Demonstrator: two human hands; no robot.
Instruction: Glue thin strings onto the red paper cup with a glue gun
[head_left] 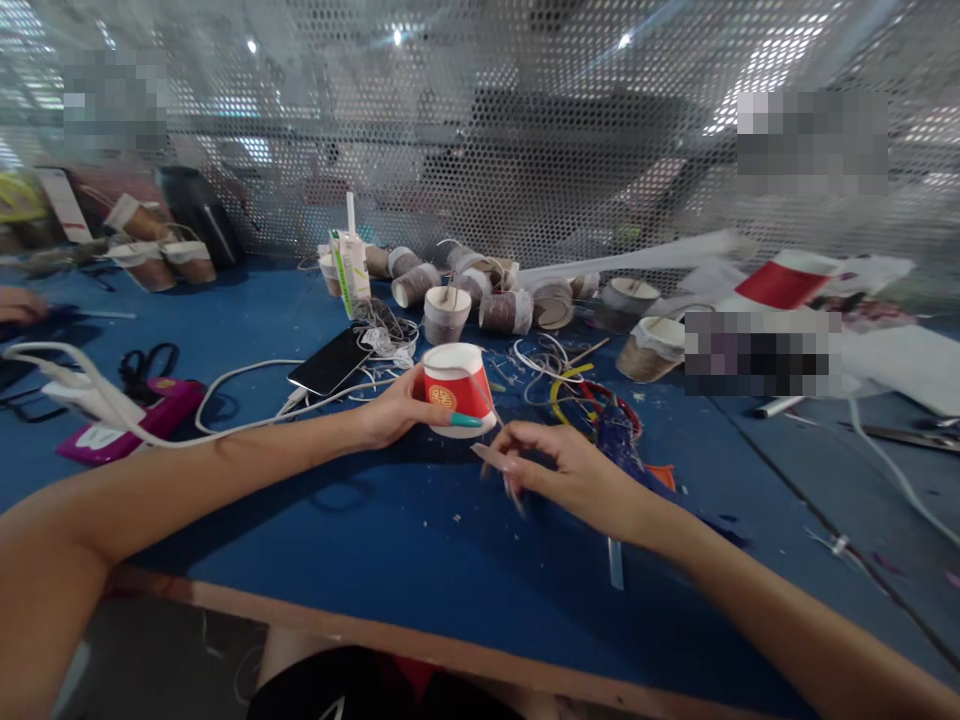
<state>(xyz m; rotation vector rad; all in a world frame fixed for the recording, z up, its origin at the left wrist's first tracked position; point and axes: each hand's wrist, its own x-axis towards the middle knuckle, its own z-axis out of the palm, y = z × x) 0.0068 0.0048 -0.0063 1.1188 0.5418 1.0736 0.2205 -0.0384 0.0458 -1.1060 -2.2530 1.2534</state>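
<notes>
My left hand [401, 408] is wrapped round a red and white paper cup [459, 380] with a gold emblem. The thumb lies across its front, and the cup is slightly tilted above the blue table. Along the cup's right side a thin grey cord [491, 402] slants down to my right hand [555, 465], whose thumb and fingers pinch its lower end. The fingertips are a little blurred. Just right of that hand lies a blue glue gun [619, 435] with a clear glue stick [616, 565] poking out towards me.
Several cord-wrapped cups [506, 312] stand and lie behind my hands. A black phone [330, 360], a drink carton [350, 270] and a purple power strip [124, 420] with a white cable are on the left. Scissors [911, 437] and a marker [778, 407] lie right.
</notes>
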